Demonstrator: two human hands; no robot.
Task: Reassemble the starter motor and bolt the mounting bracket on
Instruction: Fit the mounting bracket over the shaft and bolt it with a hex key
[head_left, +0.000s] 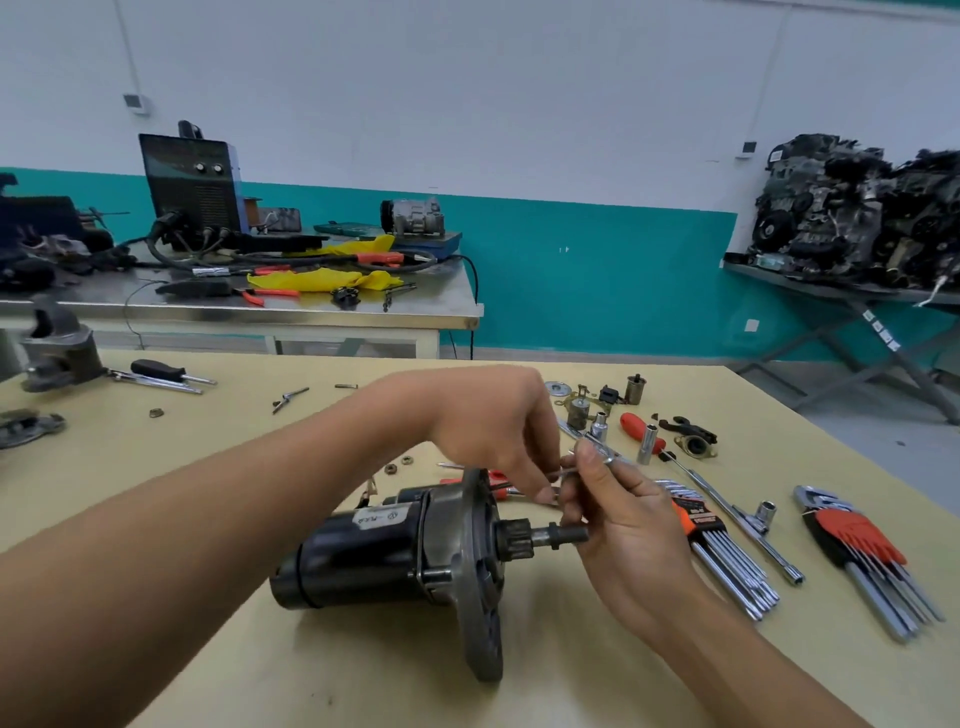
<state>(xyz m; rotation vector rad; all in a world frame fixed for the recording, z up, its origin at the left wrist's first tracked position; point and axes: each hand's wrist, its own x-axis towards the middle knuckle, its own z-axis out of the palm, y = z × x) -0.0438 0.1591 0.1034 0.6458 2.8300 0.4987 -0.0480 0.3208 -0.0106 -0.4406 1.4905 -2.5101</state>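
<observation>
The black starter motor (374, 551) lies on its side on the yellow bench, its round mounting bracket (480, 587) fitted at the right end and the pinion shaft (545, 535) pointing right. Above the bracket's top edge my left hand (498, 426) pinches a thin metal key or bolt (569, 472) with its fingertips. Just to the right of the shaft, my right hand (623, 514) grips the same slim metal piece between thumb and fingers. Which tool it is I cannot tell.
Two hex key sets (717, 540) (857, 551) and a long socket wrench (737, 514) lie to the right. A red-handled screwdriver (641, 428), sockets and small motor parts (587, 405) sit behind the hands. Loose nuts (397, 465) lie left of them, a vise (57, 348) at far left.
</observation>
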